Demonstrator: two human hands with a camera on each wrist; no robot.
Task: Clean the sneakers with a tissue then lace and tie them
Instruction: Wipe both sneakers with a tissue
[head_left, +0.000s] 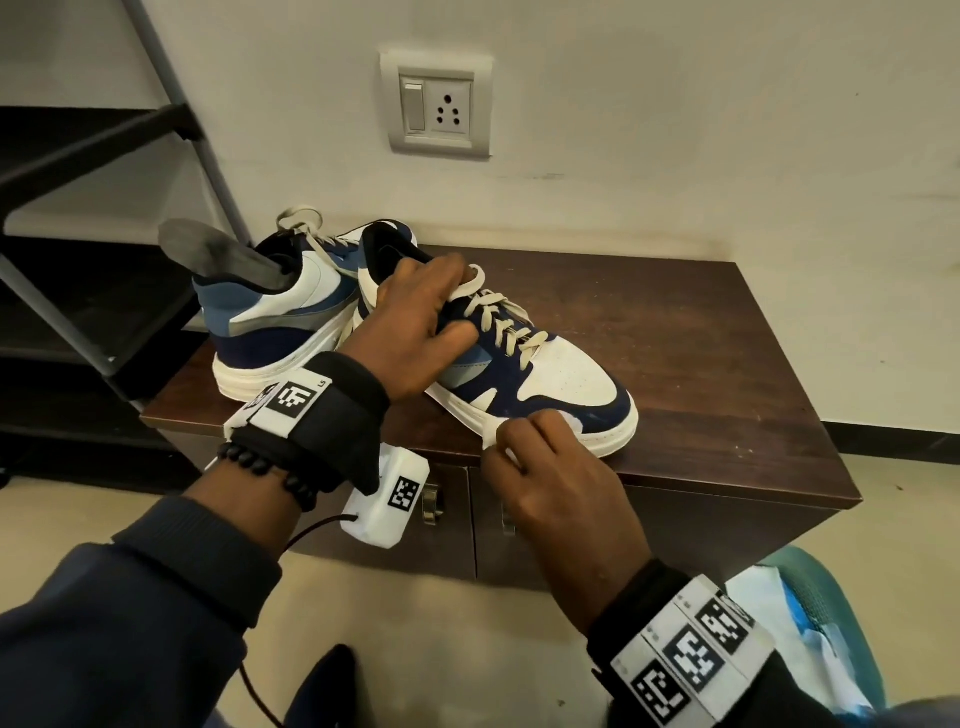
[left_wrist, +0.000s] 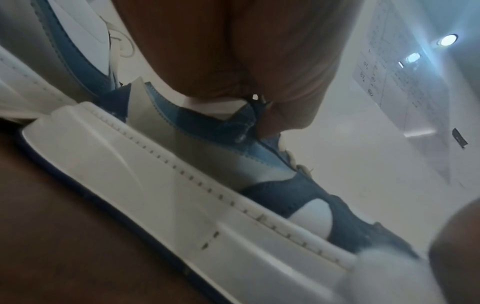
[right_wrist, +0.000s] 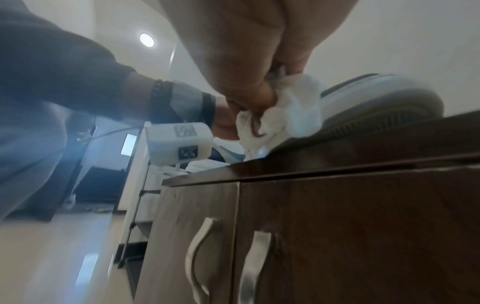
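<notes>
On the dark cabinet (head_left: 727, 364), the near sneaker (head_left: 571, 374) lies toe to the right, no readable brand showing, the left hand (head_left: 410, 332) curled over its collar and laces while the right hand (head_left: 556, 483) pinches a crumpled tissue (right_wrist: 293, 111) against its front sole edge; the second sneaker (head_left: 275, 322) stands just behind.

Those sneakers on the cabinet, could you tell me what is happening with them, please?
A person is wiping the near sneaker. Their left hand grips it over the laces, steadying it on the dark wooden cabinet. Their right hand pinches a crumpled white tissue against the white sole near the toe. The second sneaker stands behind, untouched.
</notes>
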